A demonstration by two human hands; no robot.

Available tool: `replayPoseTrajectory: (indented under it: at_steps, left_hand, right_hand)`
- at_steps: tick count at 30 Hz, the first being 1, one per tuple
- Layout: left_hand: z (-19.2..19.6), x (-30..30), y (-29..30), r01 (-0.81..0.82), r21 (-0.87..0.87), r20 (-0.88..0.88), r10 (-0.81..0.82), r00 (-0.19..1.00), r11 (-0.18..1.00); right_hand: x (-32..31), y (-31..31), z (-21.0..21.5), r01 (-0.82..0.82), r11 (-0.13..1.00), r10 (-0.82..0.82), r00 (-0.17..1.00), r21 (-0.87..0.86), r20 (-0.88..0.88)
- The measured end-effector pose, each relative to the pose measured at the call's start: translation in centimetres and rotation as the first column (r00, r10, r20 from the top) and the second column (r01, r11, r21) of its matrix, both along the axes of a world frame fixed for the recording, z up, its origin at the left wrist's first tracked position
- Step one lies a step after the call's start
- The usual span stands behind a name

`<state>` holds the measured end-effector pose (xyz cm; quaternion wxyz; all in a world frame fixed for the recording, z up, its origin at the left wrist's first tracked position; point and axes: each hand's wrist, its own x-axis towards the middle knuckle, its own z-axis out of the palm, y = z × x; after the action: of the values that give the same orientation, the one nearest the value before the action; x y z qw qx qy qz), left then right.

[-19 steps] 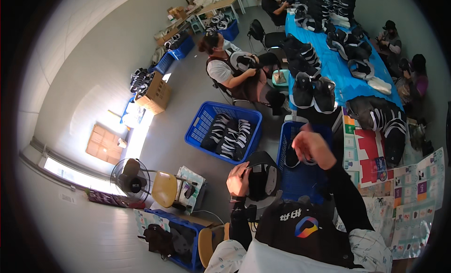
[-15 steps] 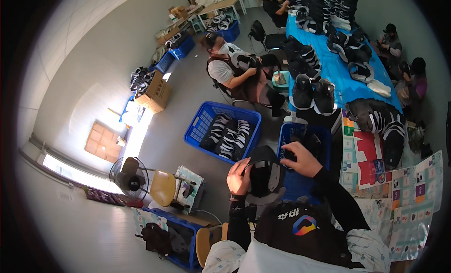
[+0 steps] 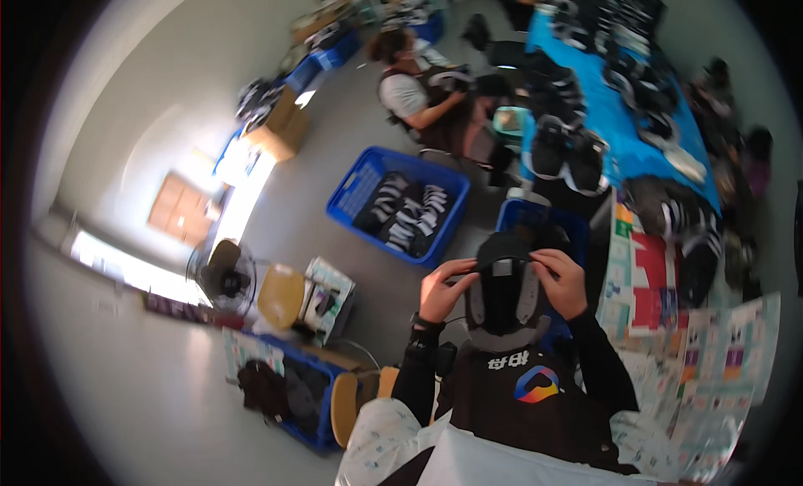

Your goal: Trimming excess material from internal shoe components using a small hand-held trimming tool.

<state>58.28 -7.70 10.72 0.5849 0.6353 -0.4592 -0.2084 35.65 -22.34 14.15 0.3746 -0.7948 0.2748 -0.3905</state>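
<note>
In front of my chest I hold a black cap (image 3: 500,295) with its hollow side facing up. A light grey band runs along its sides, and a small pale label shows inside near the far end. My left hand (image 3: 445,290) pinches the cap's left edge between thumb and fingers. On the opposite edge my right hand (image 3: 562,280) has its fingers closed, the thumb near the grey band. Beyond the cap stands a blue crate (image 3: 512,208) with dark items inside, partly hidden by the cap and my hand.
Black-and-white caps lie stacked in a blue basket (image 3: 368,161) ahead on the left. At right a long table with a blue cover (image 3: 615,143) carries many more. A seated person (image 3: 418,93) works beyond the basket. A fan (image 3: 224,270) and a yellow-seated chair (image 3: 281,296) stand left.
My right hand has come down onto the cap's right edge, where it was apart before. The cap now lies straighter between both hands. The whole view has shifted slightly and blurred.
</note>
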Motion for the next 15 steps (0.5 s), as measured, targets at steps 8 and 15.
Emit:
replayPoseTrajectory:
  at_steps: [8, 15]
  left_hand:
    - [1.4, -1.2, 0.8, 0.028, 0.040, -0.064, -0.025, 0.998, 0.999]
    - [0.7, -3.0, 0.5, -0.057, 0.000, 0.013, 0.057, 0.998, 0.998]
  right_hand:
    - [-1.8, 2.1, -0.9, 0.040, 0.999, -0.039, 0.999, -0.010, 0.031]
    - [-2.4, 2.2, -1.9, 0.136, 0.991, -0.136, 0.991, -0.005, 0.002]
